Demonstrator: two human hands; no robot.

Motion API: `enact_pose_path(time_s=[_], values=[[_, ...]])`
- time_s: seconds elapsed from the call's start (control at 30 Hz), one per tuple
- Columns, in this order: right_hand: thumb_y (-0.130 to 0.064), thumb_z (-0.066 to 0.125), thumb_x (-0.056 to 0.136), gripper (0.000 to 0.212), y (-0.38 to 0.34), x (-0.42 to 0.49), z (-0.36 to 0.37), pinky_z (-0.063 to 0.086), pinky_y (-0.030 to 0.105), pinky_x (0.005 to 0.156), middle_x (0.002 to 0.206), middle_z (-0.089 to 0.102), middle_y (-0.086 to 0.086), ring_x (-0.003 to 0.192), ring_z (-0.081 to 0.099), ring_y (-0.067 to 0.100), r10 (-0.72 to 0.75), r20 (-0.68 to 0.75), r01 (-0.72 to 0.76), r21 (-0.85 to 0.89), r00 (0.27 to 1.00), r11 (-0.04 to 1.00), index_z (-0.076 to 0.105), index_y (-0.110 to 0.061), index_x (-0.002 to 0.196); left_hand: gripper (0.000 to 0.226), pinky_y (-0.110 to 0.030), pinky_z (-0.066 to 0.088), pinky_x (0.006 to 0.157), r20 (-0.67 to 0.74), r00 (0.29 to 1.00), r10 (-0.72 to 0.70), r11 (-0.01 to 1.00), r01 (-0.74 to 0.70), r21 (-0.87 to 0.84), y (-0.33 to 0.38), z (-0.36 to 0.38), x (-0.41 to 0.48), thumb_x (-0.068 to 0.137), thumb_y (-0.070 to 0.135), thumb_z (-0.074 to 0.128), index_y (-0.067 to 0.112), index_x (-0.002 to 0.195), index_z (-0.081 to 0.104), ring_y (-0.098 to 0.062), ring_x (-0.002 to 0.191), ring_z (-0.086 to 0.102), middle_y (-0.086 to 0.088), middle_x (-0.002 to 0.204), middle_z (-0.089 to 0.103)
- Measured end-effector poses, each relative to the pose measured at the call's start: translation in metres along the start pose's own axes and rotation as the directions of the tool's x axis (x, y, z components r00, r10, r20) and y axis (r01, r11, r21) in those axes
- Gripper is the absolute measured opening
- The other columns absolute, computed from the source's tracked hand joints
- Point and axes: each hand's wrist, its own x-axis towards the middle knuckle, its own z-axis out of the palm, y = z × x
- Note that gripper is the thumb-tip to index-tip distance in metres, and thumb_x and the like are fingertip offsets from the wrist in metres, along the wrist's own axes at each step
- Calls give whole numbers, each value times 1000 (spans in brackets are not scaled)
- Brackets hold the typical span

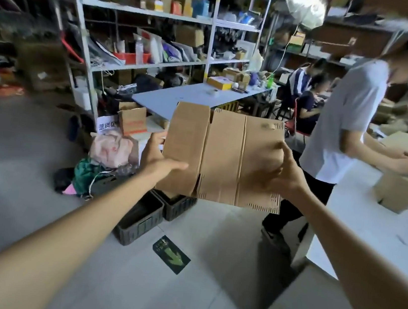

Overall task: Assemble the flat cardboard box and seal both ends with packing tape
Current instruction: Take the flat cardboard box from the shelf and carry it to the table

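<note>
I hold a flat brown cardboard box (pixel 223 157) up in the air in front of me, its creases and flap slots facing me. My left hand (pixel 157 156) grips its left edge, thumb across the front near the lower left. My right hand (pixel 283 173) grips the right side, thumb pressed on the front panel. The box is folded flat, with the left panel bent slightly. No packing tape is in either hand; a small roll (pixel 215 92) lies on the far blue table.
A person in a white shirt (pixel 343 117) stands close on the right, handling a cardboard box (pixel 398 194) on a white table (pixel 361 230). Black crates (pixel 145 219) and a pile of bags (pixel 106 163) sit on the floor below. Shelves (pixel 148 27) fill the back.
</note>
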Motion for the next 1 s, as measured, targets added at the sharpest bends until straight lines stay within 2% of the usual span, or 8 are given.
enact_pose_path(time_s=[0.13,0.23,0.27,0.4,0.5,0.7,0.83,1.0], values=[[-7,83,59,123,17,37,-2,50,39,89,105,54,8,95,56,26,107,-40,-112,-132,993,985,5,-31,152,88,-30,44,91,43,998,-51,997,48,62,-7,38,45,48,11,91,19,123,46,-18,113,51,1,123,54],[-9,84,56,131,39,78,-6,50,43,91,114,55,15,105,58,33,99,-88,-116,-216,991,969,-2,-30,152,90,-31,43,94,83,994,-77,994,70,89,-11,73,82,51,14,91,23,127,43,-19,116,51,0,129,53],[-9,83,56,131,47,93,-8,50,44,91,110,55,13,105,58,33,88,-101,-110,-228,991,967,-3,-29,152,91,-30,42,94,94,993,-72,994,64,83,-13,85,94,53,13,91,22,129,42,-19,118,49,0,130,51],[-12,85,52,134,77,162,-16,53,43,81,93,52,4,86,57,24,70,-124,-95,-203,990,975,-3,-33,151,90,-27,40,91,105,993,-62,997,56,57,-15,129,143,56,10,89,21,131,40,-16,117,48,-1,132,51],[-11,84,54,133,96,206,-23,52,38,75,96,53,5,86,56,25,54,-116,-77,-206,992,976,-5,-33,151,89,-26,39,89,110,991,-76,996,70,55,-11,160,178,58,8,88,20,131,40,-13,113,47,-1,132,52],[-12,87,52,135,117,304,-28,51,38,78,94,50,3,84,52,21,78,-84,-91,-168,993,982,-2,-33,151,88,-29,40,93,121,984,-130,991,125,49,-20,211,260,60,6,87,21,133,40,-19,121,47,-2,137,49],[-8,88,53,131,131,391,-24,51,38,75,94,49,3,83,50,21,48,-85,-61,-152,995,987,4,-31,151,85,-20,39,79,124,986,-112,994,110,18,-34,246,335,61,3,86,17,131,42,-11,104,47,1,130,50],[-8,89,54,130,152,507,-15,47,32,74,99,49,3,90,49,21,40,-87,-53,-150,995,987,6,-29,152,87,-28,44,90,113,989,-99,995,100,-2,-60,294,446,54,9,90,19,127,45,-16,114,51,0,129,53]])
